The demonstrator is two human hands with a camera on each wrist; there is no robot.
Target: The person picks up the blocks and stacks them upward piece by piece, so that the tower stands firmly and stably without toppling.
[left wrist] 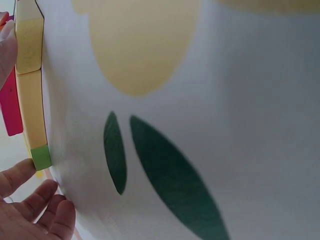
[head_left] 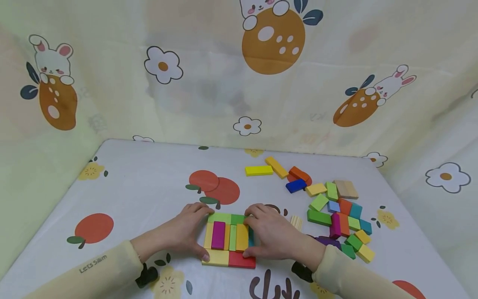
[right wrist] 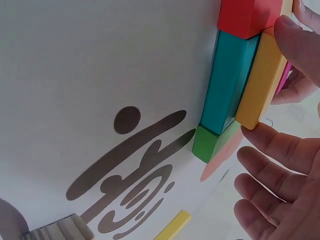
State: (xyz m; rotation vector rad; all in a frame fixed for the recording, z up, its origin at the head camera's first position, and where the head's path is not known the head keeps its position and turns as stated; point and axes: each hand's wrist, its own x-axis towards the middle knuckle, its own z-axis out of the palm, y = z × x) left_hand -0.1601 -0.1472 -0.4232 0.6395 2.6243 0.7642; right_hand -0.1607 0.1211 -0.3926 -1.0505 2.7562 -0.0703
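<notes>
Several coloured wooden blocks form a flat rectangular frame, with pale yellow [head_left: 217, 258] and red [head_left: 242, 260] blocks along its near side and green [head_left: 219, 218] along the far side. My left hand [head_left: 186, 228] spans the frame's left side, thumb at the near corner and index finger at the far green end. My right hand [head_left: 272, 234] pinches an orange-yellow block [right wrist: 262, 80] lengthwise between thumb and index finger. That block lies over the inner edge of a teal block [right wrist: 225, 85], the frame's right side. A magenta block [head_left: 218, 235] lies on top, left of centre.
Loose blocks spread over the table's right side, including a dark green block [head_left: 319, 217], a blue block [head_left: 296, 185] and a plain wood block [head_left: 346, 189]. A ridged pale wood piece [head_left: 296, 222] lies just beyond my right hand. A patterned curtain [head_left: 209, 99] stands behind the table.
</notes>
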